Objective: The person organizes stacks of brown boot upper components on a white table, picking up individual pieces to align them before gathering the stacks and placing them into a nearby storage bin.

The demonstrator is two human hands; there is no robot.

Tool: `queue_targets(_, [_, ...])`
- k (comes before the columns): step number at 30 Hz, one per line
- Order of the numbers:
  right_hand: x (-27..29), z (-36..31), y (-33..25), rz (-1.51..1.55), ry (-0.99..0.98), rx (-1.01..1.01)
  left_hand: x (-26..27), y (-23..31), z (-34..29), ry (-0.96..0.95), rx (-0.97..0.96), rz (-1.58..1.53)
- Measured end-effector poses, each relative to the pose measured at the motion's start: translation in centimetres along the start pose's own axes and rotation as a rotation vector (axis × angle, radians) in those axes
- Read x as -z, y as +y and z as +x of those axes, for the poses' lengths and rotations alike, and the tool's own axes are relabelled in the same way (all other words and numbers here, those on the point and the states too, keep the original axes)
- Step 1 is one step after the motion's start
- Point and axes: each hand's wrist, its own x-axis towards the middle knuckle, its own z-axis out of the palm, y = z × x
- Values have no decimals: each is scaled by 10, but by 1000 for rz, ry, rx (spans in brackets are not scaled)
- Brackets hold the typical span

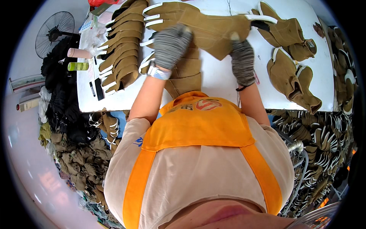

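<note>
A brown boot upper with a white strip along its right-hand edge lies over the white table, stretched between my hands. My right hand, in a grey striped glove, grips its near right side with the thumb on top. My left hand, gloved the same way, is closed at its left part, the thumb pressing the brown material; most of its fingers are hidden. Below and beside my left hand, more brown uppers with white strips overlap in a row reaching toward my apron.
A long overlapping row of brown uppers runs along the table's left. Several more uppers lie at the right. A pink bottle, a green bottle and a pen are at the left edge. Heaped uppers surround the table.
</note>
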Motion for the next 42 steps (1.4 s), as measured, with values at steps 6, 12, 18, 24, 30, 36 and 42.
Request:
queue_targets(6, [22,25,-33,30,-43,-23,16,-49,5,-112,419,-529])
queue_targets(12, [17,82,-100,-279,-351,136,-33,-89,17,-467,699,-1634])
queue_targets(18, [-32,158,-118,-673,-217,403,-19,-15,47,-749,478,-1964])
queue_targets(24, [-43,209,-74,-1184,-311,855,-20,-20,66,-742,675,-1637])
queue_targets(30, [-43,191,-95,-684,8,556,-52,-43,83,-579,800,-1834])
queue_targets(36, [-55,206,-51,-55,-242,-18,-76,-85,103,-412,726,-1613])
queue_targets(42, [-109,293,-10,70,-332,296,-65,-133,174,-481,227,-1371])
